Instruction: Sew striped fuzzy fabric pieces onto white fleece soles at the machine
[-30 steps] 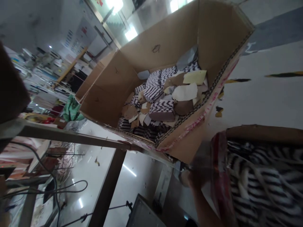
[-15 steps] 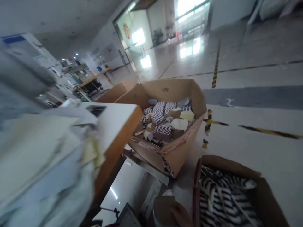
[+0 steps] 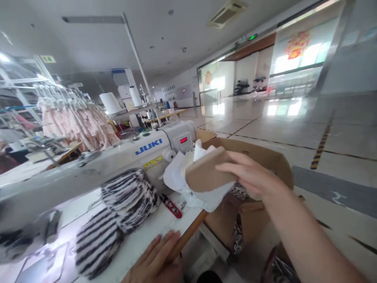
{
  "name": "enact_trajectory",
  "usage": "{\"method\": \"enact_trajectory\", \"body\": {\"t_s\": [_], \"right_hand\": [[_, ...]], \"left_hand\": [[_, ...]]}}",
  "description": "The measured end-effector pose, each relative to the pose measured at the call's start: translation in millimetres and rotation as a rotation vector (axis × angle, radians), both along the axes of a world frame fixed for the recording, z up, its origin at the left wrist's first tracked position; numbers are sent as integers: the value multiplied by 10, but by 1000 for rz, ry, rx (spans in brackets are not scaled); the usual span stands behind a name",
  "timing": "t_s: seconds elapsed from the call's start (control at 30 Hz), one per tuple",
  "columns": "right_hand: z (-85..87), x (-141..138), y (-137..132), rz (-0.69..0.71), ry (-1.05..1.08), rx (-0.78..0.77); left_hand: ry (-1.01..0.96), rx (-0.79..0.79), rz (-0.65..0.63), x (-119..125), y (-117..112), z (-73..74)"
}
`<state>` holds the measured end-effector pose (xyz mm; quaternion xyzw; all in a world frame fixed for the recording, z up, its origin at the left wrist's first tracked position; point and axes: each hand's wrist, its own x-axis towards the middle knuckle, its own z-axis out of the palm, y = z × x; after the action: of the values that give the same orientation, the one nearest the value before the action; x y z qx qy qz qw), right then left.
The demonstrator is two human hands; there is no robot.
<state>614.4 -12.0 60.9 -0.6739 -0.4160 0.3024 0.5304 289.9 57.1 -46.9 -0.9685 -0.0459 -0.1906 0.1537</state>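
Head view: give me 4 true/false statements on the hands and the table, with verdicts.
1. The right hand holds a tan piece. True.
2. The left hand grips the red-handled tool. False: it rests flat on the table edge, apart from the tool.
3. Striped fabric pieces lie beside the sewing machine. True.
4. The sewing machine is black. False: it is white.
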Motion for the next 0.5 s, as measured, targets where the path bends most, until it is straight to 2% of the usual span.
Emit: {"method": "enact_trajectory", "body": {"t_s": [0.07,0.17,0.33,0.5], "right_hand": [[91,10,386,37,-19,-95],[-1,113,722,44,-9,-271],[-131,172,857,84,117,-499],[-150,-26,873,158,297,-494]], "left_hand": [[-11,36,-64,17,7,19],[-72,8,-84,33,-12,34],[-122,-86,-114,56,-43,5],[-152,-93,-93,55,-47,-41]]}}
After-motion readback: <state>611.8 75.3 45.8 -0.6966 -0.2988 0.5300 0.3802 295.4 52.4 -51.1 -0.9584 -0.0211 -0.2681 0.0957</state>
